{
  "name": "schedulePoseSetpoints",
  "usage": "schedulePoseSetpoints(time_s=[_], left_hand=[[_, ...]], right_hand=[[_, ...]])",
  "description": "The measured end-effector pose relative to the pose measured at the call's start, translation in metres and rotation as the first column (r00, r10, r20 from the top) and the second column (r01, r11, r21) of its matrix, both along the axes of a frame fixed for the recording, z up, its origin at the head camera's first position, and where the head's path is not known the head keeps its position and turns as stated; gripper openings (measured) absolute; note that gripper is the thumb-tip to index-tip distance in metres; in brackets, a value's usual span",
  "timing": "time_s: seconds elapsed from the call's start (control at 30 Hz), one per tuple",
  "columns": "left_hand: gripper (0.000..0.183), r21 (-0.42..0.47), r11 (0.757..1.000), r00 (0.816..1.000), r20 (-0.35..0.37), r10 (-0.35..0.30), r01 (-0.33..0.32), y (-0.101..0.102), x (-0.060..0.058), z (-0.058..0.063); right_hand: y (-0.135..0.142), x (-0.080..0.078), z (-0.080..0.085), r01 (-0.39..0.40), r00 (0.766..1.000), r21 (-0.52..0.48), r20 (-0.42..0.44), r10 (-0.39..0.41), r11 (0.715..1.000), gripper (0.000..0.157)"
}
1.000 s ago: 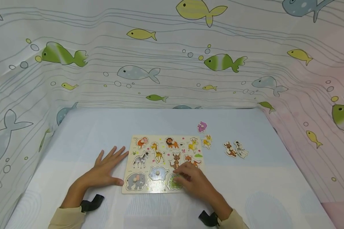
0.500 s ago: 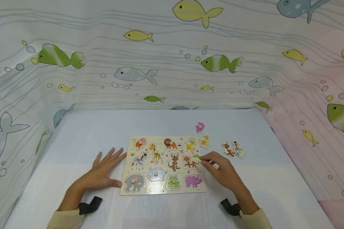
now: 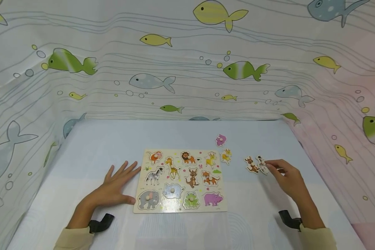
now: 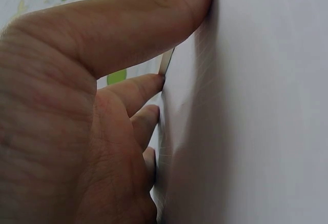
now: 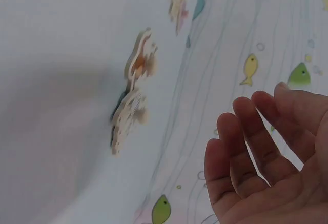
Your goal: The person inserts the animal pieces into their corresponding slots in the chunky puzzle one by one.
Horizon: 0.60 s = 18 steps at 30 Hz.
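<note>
My left hand [image 3: 114, 187] lies spread on the table, thumb and fingertips at the left edge of a wooden animal puzzle board [image 3: 181, 206]. My right hand [image 3: 287, 178] hovers by the loose zebra piece [image 3: 262, 165], its fingertips overlapping it in the head view. In the right wrist view, a gap shows between the loosely bent fingers [image 5: 246, 126] and that knobbed zebra piece [image 5: 130, 119]. Beside the zebra lies a kangaroo piece [image 3: 251, 164]. Knobbed pieces, among them a frog [image 3: 191, 199] and an elephant [image 3: 148, 199], sit in the board.
A goat piece [image 3: 226, 156] lies against the board's right side, with a purple hippo piece [image 3: 221, 140] just behind it. Printed zebra [image 3: 154, 176], kangaroo, goat and hippo pictures on the board carry no knobs. A fish-patterned cloth [image 3: 112, 100] surrounds the table.
My right hand has left the frog piece on the board and travelled right to the loose zebra piece. My left hand has stayed at the board's left edge.
</note>
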State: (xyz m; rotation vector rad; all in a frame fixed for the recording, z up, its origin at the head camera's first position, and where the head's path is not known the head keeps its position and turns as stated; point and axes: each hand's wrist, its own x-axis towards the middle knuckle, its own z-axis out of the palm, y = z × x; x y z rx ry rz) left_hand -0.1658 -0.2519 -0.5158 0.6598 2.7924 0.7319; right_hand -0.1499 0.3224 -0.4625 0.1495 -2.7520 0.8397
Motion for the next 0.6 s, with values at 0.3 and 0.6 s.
schedulePoseSetpoints(time_s=[0.3, 0.6], left_hand=[[0.111, -0.009, 1.000, 1.000, -0.006, -0.002, 0.002, 0.001, -0.003, -0.001], [0.113, -0.021, 1.000, 1.000, 0.015, 0.012, -0.012, 0.000, -0.003, -0.002]], right_hand=[[0.034, -0.017, -0.014, 0.145, 0.977, 0.020, 0.154, -0.146, 0.989, 0.034], [0.046, -0.038, -0.034, 0.116, 0.965, -0.066, 0.242, -0.097, 0.991, 0.040]])
